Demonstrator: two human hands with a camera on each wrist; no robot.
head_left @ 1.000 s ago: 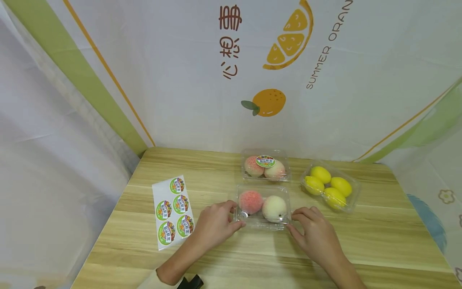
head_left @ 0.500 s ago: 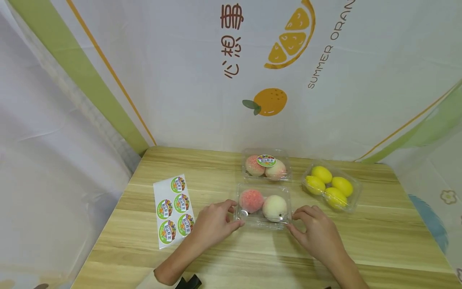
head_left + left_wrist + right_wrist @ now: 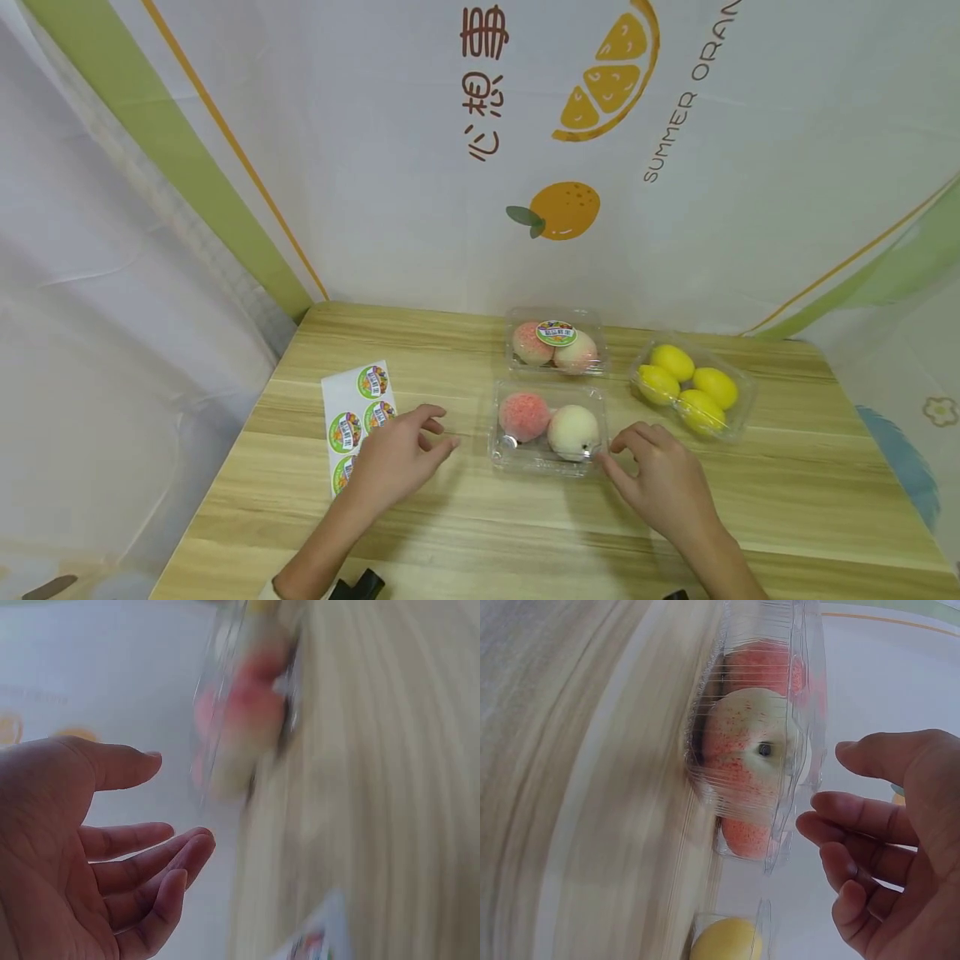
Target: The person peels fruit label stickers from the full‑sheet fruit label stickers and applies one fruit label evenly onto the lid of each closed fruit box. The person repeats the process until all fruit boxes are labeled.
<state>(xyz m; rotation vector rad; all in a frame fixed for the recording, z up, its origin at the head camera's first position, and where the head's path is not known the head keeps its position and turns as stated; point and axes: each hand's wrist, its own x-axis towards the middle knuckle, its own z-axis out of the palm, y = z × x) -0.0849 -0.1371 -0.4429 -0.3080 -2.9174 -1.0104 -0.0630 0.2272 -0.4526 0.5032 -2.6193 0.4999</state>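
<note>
A clear plastic clamshell box point(image 3: 525, 457) with two peaches, one pink point(image 3: 524, 417) and one pale point(image 3: 573, 432), sits on the table with its lid down. My right hand point(image 3: 663, 483) is at the box's right side, fingers loosely bent; in the right wrist view a small gap shows between fingertips and plastic. My left hand point(image 3: 397, 454) is away from the box, over the sheet of round fruit stickers point(image 3: 339, 392), partly covering it. Nothing is between its relaxed fingers in the left wrist view, where the box is blurred.
Behind the near box stands another clear box point(image 3: 517, 319) of peaches, with a round sticker point(image 3: 557, 333) on its lid. To the right lies a clear box point(image 3: 738, 417) with several lemons point(image 3: 701, 411). A white printed curtain point(image 3: 420, 208) hangs behind the wooden table point(image 3: 465, 550).
My left hand has let go of the near box's left side and moved left over the sticker sheet. The right hand has stayed almost in place, and the boxes stand where they were.
</note>
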